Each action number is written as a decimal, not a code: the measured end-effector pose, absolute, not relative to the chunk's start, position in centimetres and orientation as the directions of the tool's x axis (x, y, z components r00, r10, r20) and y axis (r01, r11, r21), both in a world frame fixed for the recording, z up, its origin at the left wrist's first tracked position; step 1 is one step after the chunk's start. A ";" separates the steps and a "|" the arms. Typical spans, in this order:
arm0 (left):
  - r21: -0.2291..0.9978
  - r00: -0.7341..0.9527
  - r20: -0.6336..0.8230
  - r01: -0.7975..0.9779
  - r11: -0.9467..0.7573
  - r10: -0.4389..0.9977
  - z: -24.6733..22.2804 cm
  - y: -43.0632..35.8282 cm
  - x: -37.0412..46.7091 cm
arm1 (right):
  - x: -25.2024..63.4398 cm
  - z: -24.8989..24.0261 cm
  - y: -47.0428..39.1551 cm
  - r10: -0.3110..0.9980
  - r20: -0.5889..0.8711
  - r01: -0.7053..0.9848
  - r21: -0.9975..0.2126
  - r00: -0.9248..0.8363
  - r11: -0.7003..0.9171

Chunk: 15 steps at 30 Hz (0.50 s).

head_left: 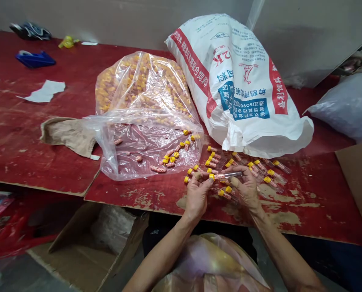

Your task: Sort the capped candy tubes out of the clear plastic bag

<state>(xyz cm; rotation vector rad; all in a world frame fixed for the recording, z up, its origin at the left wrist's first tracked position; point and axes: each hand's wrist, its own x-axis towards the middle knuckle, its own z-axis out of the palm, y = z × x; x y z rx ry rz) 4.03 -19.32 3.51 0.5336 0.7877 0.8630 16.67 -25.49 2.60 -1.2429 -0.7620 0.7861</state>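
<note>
Between my two hands lies a clear plastic tube (pixel 222 176) with a yellow cap and pink-and-white pellets inside, held nearly level. My left hand (pixel 197 198) pinches it at the capped end. The clear end is gripped by the fingers of my right hand (pixel 246 190). Several similar capped tubes (pixel 271 182) are scattered on the red table around and beyond my hands. Left of them is a large clear plastic bag (pixel 132 140), full of small yellow-capped pieces, some spilling toward its open mouth. A white woven sack (pixel 244 91) with its mouth facing me lies behind the tubes.
On the red tabletop (pixel 47 162), a tan cloth (pixel 67 134), white paper (pixel 45 91) and a blue tape dispenser (pixel 35 59) lie at left. A cardboard box (pixel 80 259) stands below the front edge. Another white bag (pixel 348 105) and a cardboard panel (pixel 359 174) are at right.
</note>
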 end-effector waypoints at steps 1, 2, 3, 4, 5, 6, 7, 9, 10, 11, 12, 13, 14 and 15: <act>0.707 0.393 -0.389 -0.452 0.544 0.833 3.3 -19.5 4.1 | 16.5 2.5 -25.6 0.852 0.086 -0.050 -0.990 0.516 0.130; 0.724 0.383 -0.386 -0.438 0.533 0.839 3.0 -19.7 4.0 | 16.5 2.4 -25.7 0.857 0.097 0.022 -0.995 0.507 0.099; 0.744 0.377 -0.377 -0.420 0.519 0.846 2.8 -19.9 4.0 | 16.5 2.4 -25.9 0.861 0.102 0.113 -0.992 0.498 0.052; 0.769 0.372 -0.364 -0.397 0.501 0.854 2.7 -20.1 3.9 | 16.6 2.3 -26.0 0.865 0.100 0.209 -0.978 0.491 -0.006; 0.797 0.367 -0.349 -0.367 0.479 0.863 2.6 -20.4 3.8 | 16.7 2.3 -26.2 0.868 0.093 0.292 -0.954 0.488 -0.062; 0.830 0.361 -0.330 -0.330 0.450 0.872 2.6 -20.6 3.7 | 16.7 2.2 -26.4 0.871 0.085 0.355 -0.929 0.483 -0.106; 0.863 0.352 -0.307 -0.288 0.414 0.884 2.6 -20.8 3.5 | 16.7 2.1 -26.6 0.873 0.080 0.395 -0.909 0.481 -0.134; 0.921 0.336 -0.249 -0.209 0.330 0.908 2.9 -21.2 3.3 | 16.4 1.7 -27.0 0.865 0.099 0.436 -0.888 0.493 -0.146; 0.940 0.333 -0.219 -0.181 0.290 0.917 3.1 -21.4 3.1 | 16.1 1.5 -27.2 0.854 0.128 0.456 -0.879 0.504 -0.138; 0.954 0.330 -0.189 -0.161 0.253 0.925 3.2 -21.5 3.1 | 15.6 1.1 -27.4 0.842 0.164 0.477 -0.870 0.515 -0.122; 0.964 0.324 -0.164 -0.149 0.221 0.932 3.3 -21.7 3.0 | 15.1 0.8 -27.5 0.830 0.198 0.491 -0.865 0.521 -0.102; 0.971 0.317 -0.143 -0.139 0.195 0.938 3.4 -21.8 2.9 | 14.6 0.4 -27.6 0.818 0.226 0.498 -0.863 0.530 -0.084; 0.977 0.310 -0.126 -0.128 0.172 0.942 3.4 -22.0 2.9 | 14.1 0.0 -27.7 0.808 0.245 0.501 -0.863 0.537 -0.071; 0.981 0.302 -0.112 -0.116 0.153 0.947 3.3 -22.0 2.8 | 13.7 -0.4 -27.7 0.799 0.257 0.502 -0.863 0.544 -0.065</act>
